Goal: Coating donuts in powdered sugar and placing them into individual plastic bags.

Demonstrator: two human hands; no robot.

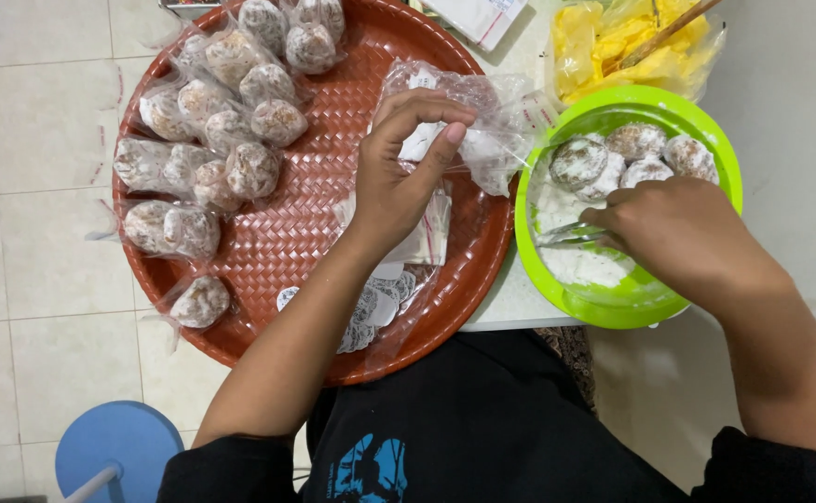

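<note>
A round blue stool (pixel 117 445) stands on the pale tiled floor (pixel 26 121) at the lower left. At the top right, a clear bag of yellow pieces (pixel 613 47) lies crumpled with a wooden stick (pixel 669 31) poking out of it, and a white packet with red edging (pixel 479 17) lies just beside it.

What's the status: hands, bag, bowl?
Left hand pinching a clear plastic bag over the red tray. Right hand in the green bowl, on tongs beside powdered balls. Nothing blocking.
</note>
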